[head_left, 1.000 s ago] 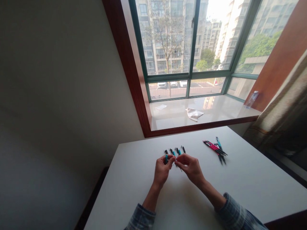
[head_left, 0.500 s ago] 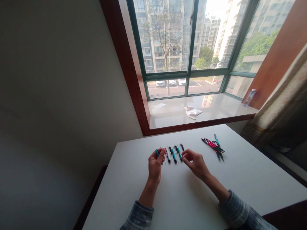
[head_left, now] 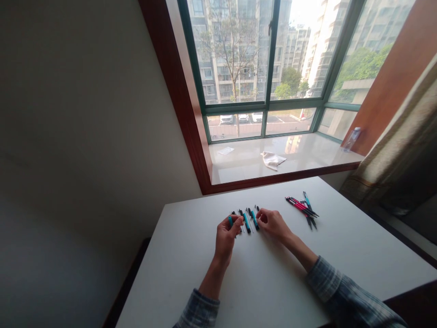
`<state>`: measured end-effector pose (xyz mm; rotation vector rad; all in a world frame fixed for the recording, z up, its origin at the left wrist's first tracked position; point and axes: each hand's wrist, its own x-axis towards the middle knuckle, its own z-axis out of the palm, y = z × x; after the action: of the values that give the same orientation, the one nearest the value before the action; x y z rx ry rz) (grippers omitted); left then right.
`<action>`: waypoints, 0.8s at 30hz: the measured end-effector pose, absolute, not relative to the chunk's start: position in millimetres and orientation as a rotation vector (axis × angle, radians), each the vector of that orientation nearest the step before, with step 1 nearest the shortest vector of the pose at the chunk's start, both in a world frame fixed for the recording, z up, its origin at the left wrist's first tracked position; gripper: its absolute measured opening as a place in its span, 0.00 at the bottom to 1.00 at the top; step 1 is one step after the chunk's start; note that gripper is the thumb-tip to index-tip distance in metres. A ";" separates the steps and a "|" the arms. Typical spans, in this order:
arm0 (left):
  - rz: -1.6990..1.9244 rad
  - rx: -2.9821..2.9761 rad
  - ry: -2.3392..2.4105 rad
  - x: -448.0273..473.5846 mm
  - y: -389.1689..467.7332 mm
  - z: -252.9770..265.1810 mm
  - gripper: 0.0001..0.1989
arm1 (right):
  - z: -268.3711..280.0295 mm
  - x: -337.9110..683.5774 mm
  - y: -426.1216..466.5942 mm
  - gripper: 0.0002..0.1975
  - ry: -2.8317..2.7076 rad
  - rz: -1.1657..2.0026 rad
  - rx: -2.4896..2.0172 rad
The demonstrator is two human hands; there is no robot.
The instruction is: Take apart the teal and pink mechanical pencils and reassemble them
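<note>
My left hand (head_left: 226, 237) is closed around a teal pen barrel (head_left: 231, 222), held over the left end of a row of pen parts. Beside it on the table lie teal and black pen barrels (head_left: 246, 223), with thin pale rods and small black pieces between and above them. Another teal barrel (head_left: 253, 218) rests just left of my right hand (head_left: 273, 224). The fingers of that hand are pinched at the lower end of a small black pen part (head_left: 257, 208); their tips partly hide it.
A loose pile of pink, black and teal pens (head_left: 303, 207) lies to the right on the white table (head_left: 273, 282). Behind the table, a crumpled white cloth (head_left: 272, 160), a sheet of paper (head_left: 226, 151) and a clear bottle (head_left: 351, 139) stand or lie on the windowsill.
My right hand has moved up and slightly left, its fingers reaching the small black part. My left hand, holding the teal barrel, has shifted right over the row.
</note>
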<state>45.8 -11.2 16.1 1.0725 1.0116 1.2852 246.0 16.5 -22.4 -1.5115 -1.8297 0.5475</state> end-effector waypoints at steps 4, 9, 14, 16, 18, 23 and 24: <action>1.288 1.067 1.013 45.3 -11.0 15.6 0.13 | -19.2 246.3 18.0 0.06 -1.839 0.566 -1.515; 1.274 1.090 1.009 44.3 -11.1 13.9 0.13 | -20.7 248.0 16.1 0.06 -1.812 0.588 -1.487; 1.259 1.180 1.067 44.4 -10.5 13.5 0.15 | -20.9 254.3 15.5 0.08 -1.762 0.555 -1.419; 1.240 1.237 1.089 44.9 -10.3 13.0 0.16 | -16.4 255.8 15.5 0.08 -1.751 0.519 -1.338; 1.211 1.295 1.104 45.4 -10.4 12.3 0.16 | -9.3 254.8 14.6 0.08 -1.733 0.528 -1.209; 1.116 1.491 1.191 45.7 -12.8 11.3 0.17 | 9.0 241.8 8.4 0.11 -1.656 0.833 -0.894; 1.104 1.530 1.215 45.7 -13.5 11.4 0.17 | 11.7 238.9 7.0 0.11 -1.654 0.872 -0.860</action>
<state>45.7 -13.5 11.4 1.5301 1.2153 1.1036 238.9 7.0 11.7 -0.8602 -1.6542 0.8721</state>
